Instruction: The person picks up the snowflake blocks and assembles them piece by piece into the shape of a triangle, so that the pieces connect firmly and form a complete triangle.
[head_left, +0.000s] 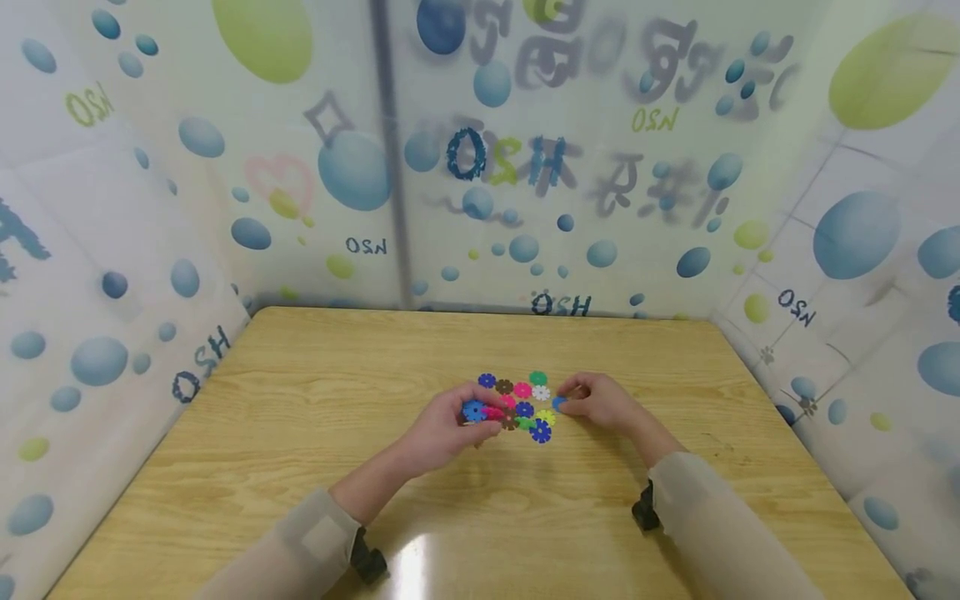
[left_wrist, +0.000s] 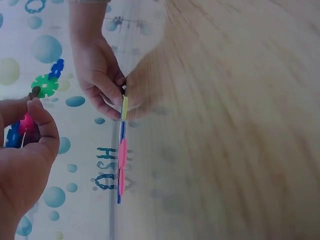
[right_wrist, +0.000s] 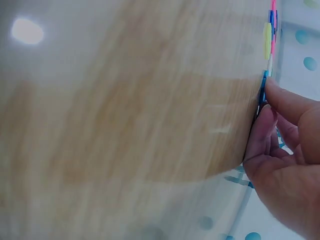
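Notched plastic snowflake discs in several colours lie on the table near its middle. My left hand (head_left: 442,429) holds a joined row of them between thumb and fingers, raised off the tabletop. In that row are a light blue disc (head_left: 474,411), a brown disc (head_left: 509,419), a green disc (left_wrist: 45,86) and a dark blue disc (head_left: 540,431); the fingers partly hide a pink one. At the right end of the loose discs, my right hand (head_left: 600,402) pinches a blue disc (right_wrist: 263,87) between thumb and fingers, low at the tabletop.
Loose discs lie between and behind the hands, among them a white disc (head_left: 541,392), a pink disc (head_left: 522,390) and a yellow disc (head_left: 550,417). The wooden table (head_left: 300,417) is bounded by patterned curtain walls (head_left: 525,275) at the back and both sides.
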